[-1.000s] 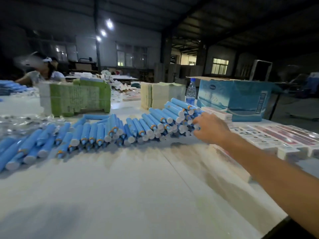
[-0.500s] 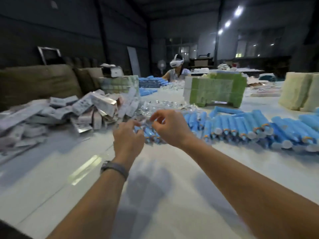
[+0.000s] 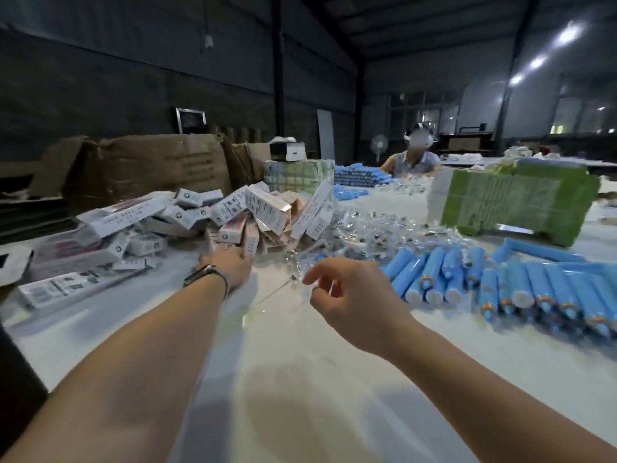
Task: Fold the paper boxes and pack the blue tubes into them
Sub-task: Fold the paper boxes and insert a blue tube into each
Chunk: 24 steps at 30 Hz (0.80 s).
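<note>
White paper boxes (image 3: 233, 212) heaped left; blue tubes (image 3: 500, 282) rowed right.

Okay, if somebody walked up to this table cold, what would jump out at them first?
Probably the blue tubes, lined up in rows across the right side of the white table. Next, the jumbled heap of white paper boxes at the left, where the left hand reaches its edge. Between them glitters a pile of clear plastic pieces, just beyond the loosely curled right hand.

Blue tubes (image 3: 434, 275) w/ orange collars, white boxes (image 3: 187, 218), green bundle (image 3: 510, 202).
</note>
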{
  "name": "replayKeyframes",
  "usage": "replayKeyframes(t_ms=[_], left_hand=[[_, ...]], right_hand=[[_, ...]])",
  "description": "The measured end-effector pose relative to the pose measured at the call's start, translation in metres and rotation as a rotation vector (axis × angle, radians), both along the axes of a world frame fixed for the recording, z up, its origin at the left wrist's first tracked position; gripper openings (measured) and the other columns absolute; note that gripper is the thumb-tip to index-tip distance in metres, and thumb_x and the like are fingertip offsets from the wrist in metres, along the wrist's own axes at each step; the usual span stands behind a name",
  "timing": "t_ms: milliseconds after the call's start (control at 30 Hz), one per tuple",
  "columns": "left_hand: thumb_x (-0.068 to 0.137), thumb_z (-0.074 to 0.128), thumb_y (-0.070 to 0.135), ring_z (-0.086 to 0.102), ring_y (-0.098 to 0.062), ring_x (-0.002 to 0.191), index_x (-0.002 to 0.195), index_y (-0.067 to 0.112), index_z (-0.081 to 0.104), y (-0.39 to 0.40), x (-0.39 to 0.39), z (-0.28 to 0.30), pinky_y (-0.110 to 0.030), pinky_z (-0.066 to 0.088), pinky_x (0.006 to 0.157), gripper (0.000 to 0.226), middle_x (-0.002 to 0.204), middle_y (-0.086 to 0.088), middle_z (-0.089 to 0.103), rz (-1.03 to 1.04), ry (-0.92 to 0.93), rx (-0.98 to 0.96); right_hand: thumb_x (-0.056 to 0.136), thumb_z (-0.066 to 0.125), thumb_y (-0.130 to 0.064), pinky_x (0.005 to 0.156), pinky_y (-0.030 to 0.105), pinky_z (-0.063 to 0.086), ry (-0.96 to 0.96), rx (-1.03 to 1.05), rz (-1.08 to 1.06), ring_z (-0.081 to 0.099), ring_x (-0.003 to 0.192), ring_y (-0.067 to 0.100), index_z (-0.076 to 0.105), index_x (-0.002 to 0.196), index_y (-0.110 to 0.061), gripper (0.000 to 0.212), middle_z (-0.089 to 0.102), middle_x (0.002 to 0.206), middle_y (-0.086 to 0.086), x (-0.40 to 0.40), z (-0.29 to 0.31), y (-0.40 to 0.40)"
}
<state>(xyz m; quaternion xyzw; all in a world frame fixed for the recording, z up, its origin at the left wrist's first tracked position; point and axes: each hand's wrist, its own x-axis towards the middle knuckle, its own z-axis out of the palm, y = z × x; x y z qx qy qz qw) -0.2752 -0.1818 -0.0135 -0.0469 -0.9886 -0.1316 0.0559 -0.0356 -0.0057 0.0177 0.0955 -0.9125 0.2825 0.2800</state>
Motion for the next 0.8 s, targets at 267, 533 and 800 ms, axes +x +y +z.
replayKeyframes(t_ms=[267, 533, 800], left_hand=[[0.096, 0.044, 0.015, 0.057, -0.035, 0.106, 0.13, 0.026, 0.048, 0.023, 0.081, 0.014, -0.037, 0.05, 0.081, 0.036, 0.123, -0.008, 0.048, -0.128, 0.203, -0.367], [0.096, 0.049, 0.033, 0.061, -0.021, 0.078, 0.089, 0.029, 0.052, 0.018, 0.181, 0.079, -0.032, 0.053, 0.062, 0.008, 0.097, 0.0, 0.058, -0.368, 0.141, 0.166], [0.099, 0.042, 0.06, 0.064, -0.015, 0.054, 0.092, 0.021, 0.07, 0.078, 0.223, 0.088, -0.024, 0.045, 0.046, 0.048, 0.066, 0.002, 0.066, -0.575, -0.332, 1.19]], right_hand=[[0.084, 0.062, -0.021, 0.071, 0.029, 0.049, -0.013, -0.052, -0.059, 0.052, 0.067, 0.0, 0.071, 0.09, -0.033, 0.016, 0.057, 0.068, -0.019, 0.0, 0.0, 0.014], [0.077, 0.074, -0.02, 0.099, 0.029, 0.041, -0.109, -0.019, 0.097, 0.05, 0.111, 0.01, 0.05, 0.137, -0.034, 0.066, 0.055, 0.12, -0.009, 0.002, 0.005, 0.03], [0.08, 0.077, -0.029, 0.073, 0.042, 0.051, 0.079, -0.169, 0.093, 0.063, 0.083, 0.016, 0.067, 0.097, -0.023, 0.021, 0.066, 0.088, -0.003, 0.024, 0.02, 0.058]])
